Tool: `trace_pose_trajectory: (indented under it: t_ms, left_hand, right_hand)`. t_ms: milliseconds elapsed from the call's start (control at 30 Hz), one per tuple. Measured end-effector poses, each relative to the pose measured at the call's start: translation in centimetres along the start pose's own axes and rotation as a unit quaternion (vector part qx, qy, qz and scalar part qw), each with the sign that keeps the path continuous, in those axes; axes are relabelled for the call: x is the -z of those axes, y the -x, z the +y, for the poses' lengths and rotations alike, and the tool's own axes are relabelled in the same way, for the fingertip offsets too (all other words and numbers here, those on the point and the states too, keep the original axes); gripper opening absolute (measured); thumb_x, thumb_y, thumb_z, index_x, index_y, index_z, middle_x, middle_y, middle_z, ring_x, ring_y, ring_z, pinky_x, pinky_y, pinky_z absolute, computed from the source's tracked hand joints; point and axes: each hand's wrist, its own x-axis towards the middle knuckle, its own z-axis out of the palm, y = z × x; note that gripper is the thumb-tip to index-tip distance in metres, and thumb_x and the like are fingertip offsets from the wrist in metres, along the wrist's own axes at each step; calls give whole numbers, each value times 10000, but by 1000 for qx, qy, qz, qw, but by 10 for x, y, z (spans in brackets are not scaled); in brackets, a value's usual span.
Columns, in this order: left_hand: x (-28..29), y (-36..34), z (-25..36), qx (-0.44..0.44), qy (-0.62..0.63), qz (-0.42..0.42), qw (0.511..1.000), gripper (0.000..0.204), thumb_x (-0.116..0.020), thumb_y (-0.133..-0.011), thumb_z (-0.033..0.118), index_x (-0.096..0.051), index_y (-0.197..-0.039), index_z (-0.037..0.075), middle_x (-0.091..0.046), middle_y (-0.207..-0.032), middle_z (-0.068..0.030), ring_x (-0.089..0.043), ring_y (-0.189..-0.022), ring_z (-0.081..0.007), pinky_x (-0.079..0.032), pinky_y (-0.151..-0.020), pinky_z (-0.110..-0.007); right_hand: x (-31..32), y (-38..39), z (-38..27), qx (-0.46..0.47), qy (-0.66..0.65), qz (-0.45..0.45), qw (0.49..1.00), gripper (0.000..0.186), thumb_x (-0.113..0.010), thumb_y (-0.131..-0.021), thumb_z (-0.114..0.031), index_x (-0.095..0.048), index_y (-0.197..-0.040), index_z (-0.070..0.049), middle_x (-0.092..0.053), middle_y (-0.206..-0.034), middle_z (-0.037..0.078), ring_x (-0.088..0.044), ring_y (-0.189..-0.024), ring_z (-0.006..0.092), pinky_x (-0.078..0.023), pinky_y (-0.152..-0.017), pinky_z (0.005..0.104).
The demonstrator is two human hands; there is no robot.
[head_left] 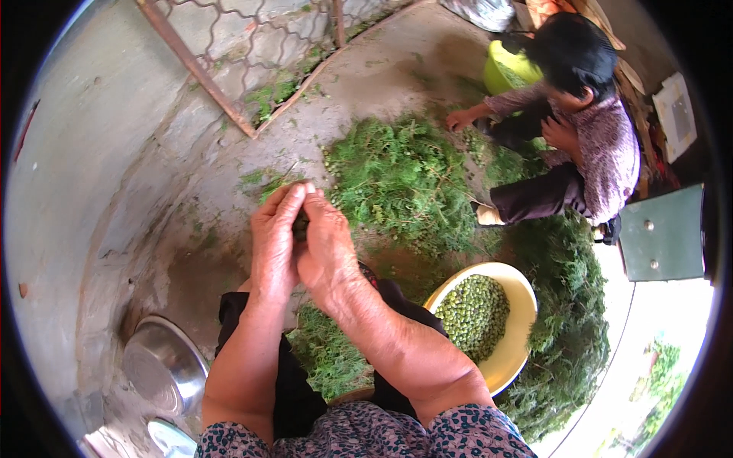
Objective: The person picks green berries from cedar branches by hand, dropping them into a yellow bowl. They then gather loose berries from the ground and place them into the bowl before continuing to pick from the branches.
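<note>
The left hand (273,238) and the right hand (327,243) meet in front of the person, fingertips pressed together around a small green sprig (300,223), which is mostly hidden between the fingers. Both hands are pinched on it, thumbs and forefingers closed, the rest of the fingers loosely curled. The sprig sits above the person's lap, over the concrete floor (130,191).

Judging by its look, the sprig is light, soft and feathery, with thin stems that bend easily and would tear if pulled hard. The small green seeds seem round and smooth, so they could roll or slip from a loose pinch. A hold on the stem just below the seed cluster, with the other hand's fingertips on the seeds themselves, looks the most secure.

More cut greens (328,355) lie on the lap, and a large heap of greens (405,179) is spread on the floor just beyond the hands. A yellow bowl (519,336) to the right holds a mound of green seeds (473,313). A metal bowl (164,366) sits on the floor at the left. Another person (588,130) crouches across the heap, near a green tub (504,65).
</note>
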Motion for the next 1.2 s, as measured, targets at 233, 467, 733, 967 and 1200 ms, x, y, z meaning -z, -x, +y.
trace_pose_trajectory:
  t_ms: [233, 467, 733, 967, 1200]
  left_hand:
    - [-5, 1, -7, 11, 23, 6, 1000, 164, -607, -855, 122, -622, -958, -5, -636, -881, -63, -578, -787, -109, -482, -703, -237]
    - [2, 0, 0, 6, 30, 15, 999, 150, -591, -863, 114, -626, -969, 13, -640, -891, -63, -591, -772, -120, -490, -694, -238]
    - [-6, 2, 2, 9, 4, 19, 1000, 161, -585, -870, 124, -622, -979, 11, -639, -895, -58, -588, -779, -114, -488, -697, -232]
    - [-5, 2, 2, -1, 4, 0, 1000, 161, -576, -877, 131, -619, -975, 12, -632, -892, -52, -582, -780, -111, -484, -688, -229]
    - [-2, 1, -3, 2, 37, -8, 999, 181, -595, -870, 151, -622, -979, 10, -631, -889, -50, -573, -759, -98, -484, -663, -227]
  right_hand:
    - [3, 4, -9, 6, 37, 19, 999, 225, -468, -936, -233, -557, -1011, -40, -566, -989, 57, -526, -902, 159, -448, -828, 287]
    - [1, -1, 1, -13, 27, -2, 1000, 357, -497, -925, -240, -498, -1195, -7, -512, -1206, 94, -473, -1090, 173, -384, -941, 297]
    - [0, 1, -4, -8, 10, -3, 1000, 230, -476, -936, -252, -543, -1019, -49, -554, -989, 51, -504, -909, 142, -439, -818, 289]
    - [-4, 3, 2, 62, 111, -17, 992, 278, -418, -933, -276, -521, -1054, -48, -553, -1055, 57, -488, -968, 195, -413, -830, 306]
    - [1, 4, -5, 2, 32, -9, 999, 272, -478, -934, -254, -530, -1095, -41, -542, -1058, 63, -499, -989, 154, -420, -889, 290]
